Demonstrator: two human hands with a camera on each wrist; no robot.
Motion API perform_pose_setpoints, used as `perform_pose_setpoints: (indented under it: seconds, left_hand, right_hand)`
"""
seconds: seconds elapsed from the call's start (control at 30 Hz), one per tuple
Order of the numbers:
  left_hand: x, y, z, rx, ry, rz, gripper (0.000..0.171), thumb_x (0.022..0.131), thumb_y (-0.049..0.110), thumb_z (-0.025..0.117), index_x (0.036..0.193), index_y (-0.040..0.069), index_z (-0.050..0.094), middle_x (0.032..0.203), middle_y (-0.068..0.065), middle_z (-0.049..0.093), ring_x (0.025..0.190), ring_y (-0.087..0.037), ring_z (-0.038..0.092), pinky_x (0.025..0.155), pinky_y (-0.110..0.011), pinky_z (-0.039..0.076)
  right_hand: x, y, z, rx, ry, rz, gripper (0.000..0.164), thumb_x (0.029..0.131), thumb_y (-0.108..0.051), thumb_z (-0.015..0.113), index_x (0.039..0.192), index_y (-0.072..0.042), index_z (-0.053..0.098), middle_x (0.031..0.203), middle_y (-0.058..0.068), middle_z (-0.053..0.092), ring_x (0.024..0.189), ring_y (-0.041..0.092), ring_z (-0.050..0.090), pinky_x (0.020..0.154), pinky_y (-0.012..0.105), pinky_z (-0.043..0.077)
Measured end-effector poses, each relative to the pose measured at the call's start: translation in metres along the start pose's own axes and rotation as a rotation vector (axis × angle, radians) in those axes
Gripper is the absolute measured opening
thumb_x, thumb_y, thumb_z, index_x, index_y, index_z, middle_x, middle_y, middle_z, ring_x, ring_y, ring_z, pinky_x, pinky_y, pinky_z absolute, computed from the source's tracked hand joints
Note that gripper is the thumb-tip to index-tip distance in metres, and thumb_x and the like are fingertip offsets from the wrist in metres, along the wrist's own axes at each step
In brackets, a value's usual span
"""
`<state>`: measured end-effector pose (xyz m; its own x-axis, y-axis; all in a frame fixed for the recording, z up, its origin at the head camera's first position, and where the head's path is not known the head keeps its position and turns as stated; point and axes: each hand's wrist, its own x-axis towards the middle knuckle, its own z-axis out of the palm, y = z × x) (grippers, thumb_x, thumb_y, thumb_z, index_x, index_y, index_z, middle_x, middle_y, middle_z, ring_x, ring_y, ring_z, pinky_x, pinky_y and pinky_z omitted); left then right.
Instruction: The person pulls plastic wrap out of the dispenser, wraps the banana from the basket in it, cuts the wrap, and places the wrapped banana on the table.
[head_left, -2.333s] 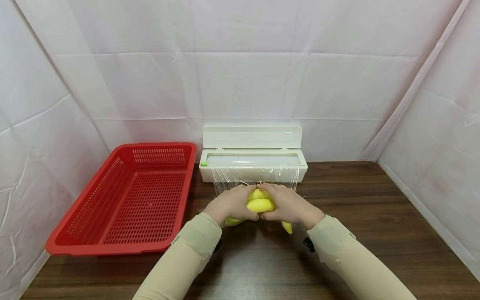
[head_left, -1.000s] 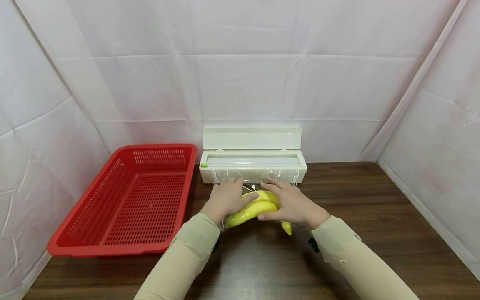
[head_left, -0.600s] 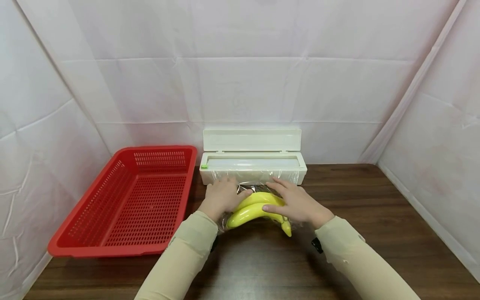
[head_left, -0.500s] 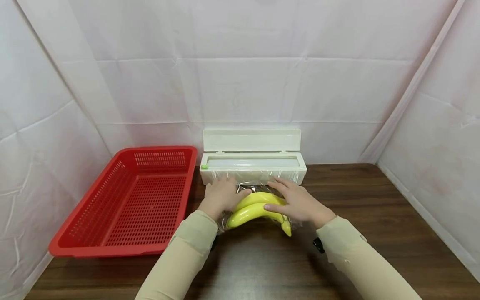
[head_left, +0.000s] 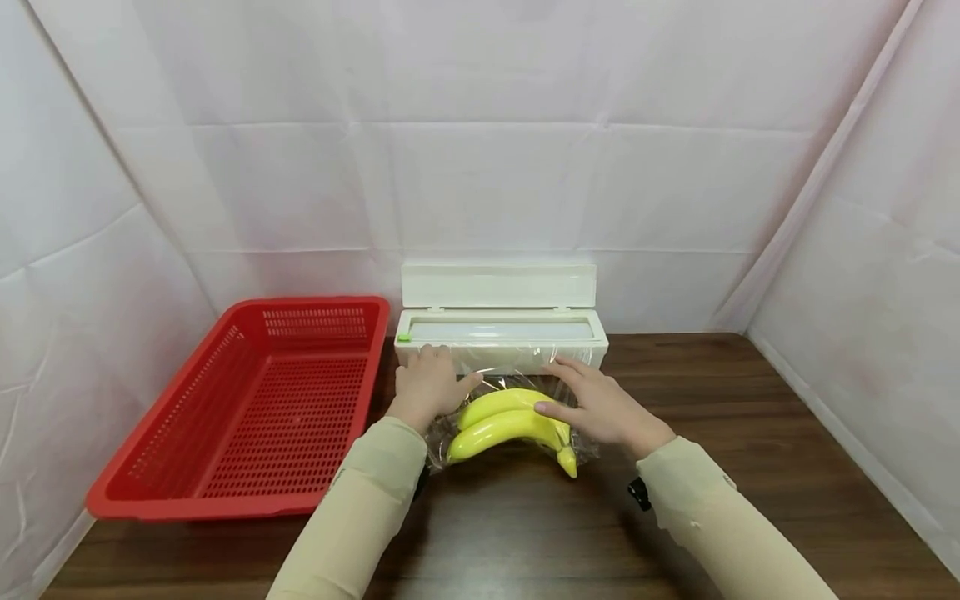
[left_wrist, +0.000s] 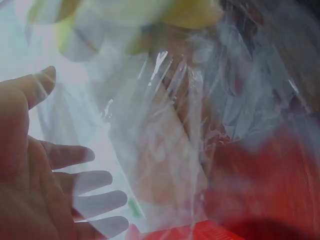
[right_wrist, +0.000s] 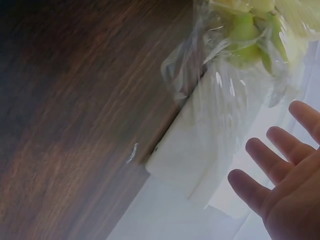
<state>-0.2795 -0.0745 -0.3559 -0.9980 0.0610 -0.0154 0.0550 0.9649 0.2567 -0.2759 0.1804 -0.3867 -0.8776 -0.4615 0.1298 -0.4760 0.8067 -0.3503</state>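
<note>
Two yellow bananas (head_left: 510, 427), joined at the stem, lie side by side with clear plastic wrap (head_left: 442, 433) around and under them. The wrap runs back to the white cling film dispenser (head_left: 501, 354), whose lid (head_left: 498, 287) stands up. My left hand (head_left: 429, 387) is left of the bananas, fingers extended toward the dispenser's front. In the left wrist view its fingers (left_wrist: 92, 177) look spread and straight beside the film. To the right, my right hand (head_left: 603, 406) has its thumb over the bananas, fingers apart. Whether either hand touches the film, I cannot tell.
A red perforated basket (head_left: 378, 358) stands on the left of the dark wooden table (head_left: 712, 467). White cloth walls (head_left: 480, 183) enclose the back and sides. A small green piece (head_left: 404, 337) sits at the dispenser's left end.
Both hands were cupped close together over the bananas. They have since spread apart, the left hand moving left and the right hand right, so more of the bananas shows.
</note>
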Motion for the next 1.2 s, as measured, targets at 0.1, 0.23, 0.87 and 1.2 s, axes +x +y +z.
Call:
perform_pose_setpoints:
  seconds: [0.1, 0.23, 0.87, 1.2]
  left_hand:
    - [0.002, -0.001, -0.001, -0.009, -0.002, -0.023, 0.072, 0.09, 0.057, 0.049, 0.132, -0.001, 0.045, 0.134, -0.021, 0.045, 0.129, -0.039, 0.038, 0.101, -0.057, 0.035]
    - [0.004, 0.0, -0.002, -0.023, 0.011, -0.057, 0.076, 0.089, 0.057, 0.05, 0.136, -0.002, 0.041, 0.139, -0.025, 0.039, 0.132, -0.042, 0.034, 0.101, -0.058, 0.034]
    - [0.017, -0.01, 0.001, -0.1, 0.036, -0.131, 0.082, 0.09, 0.051, 0.053, 0.143, -0.006, 0.028, 0.151, -0.027, 0.02, 0.136, -0.045, 0.025, 0.104, -0.058, 0.031]
    - [0.025, -0.021, -0.008, -0.125, 0.015, -0.126, 0.078, 0.089, 0.043, 0.054, 0.143, -0.007, 0.027, 0.15, -0.027, 0.018, 0.136, -0.044, 0.026, 0.104, -0.058, 0.031]
  right_hand:
    - [0.0, 0.004, -0.001, 0.0, 0.003, 0.015, 0.079, 0.088, -0.065, 0.046, 0.145, -0.01, 0.038, 0.152, 0.016, 0.03, 0.138, 0.038, 0.03, 0.107, 0.059, 0.028]
    - [0.002, 0.011, -0.001, -0.006, 0.012, 0.014, 0.077, 0.089, -0.063, 0.046, 0.144, -0.009, 0.038, 0.152, 0.016, 0.03, 0.139, 0.037, 0.029, 0.108, 0.058, 0.028]
    - [0.007, 0.031, -0.003, 0.036, 0.032, 0.063, 0.075, 0.09, -0.061, 0.047, 0.145, -0.012, 0.035, 0.15, 0.015, 0.033, 0.138, 0.038, 0.029, 0.107, 0.059, 0.029]
    - [0.008, 0.053, -0.008, 0.036, 0.042, 0.14, 0.068, 0.093, -0.046, 0.053, 0.145, -0.007, 0.032, 0.15, 0.021, 0.029, 0.137, 0.041, 0.027, 0.105, 0.06, 0.03]
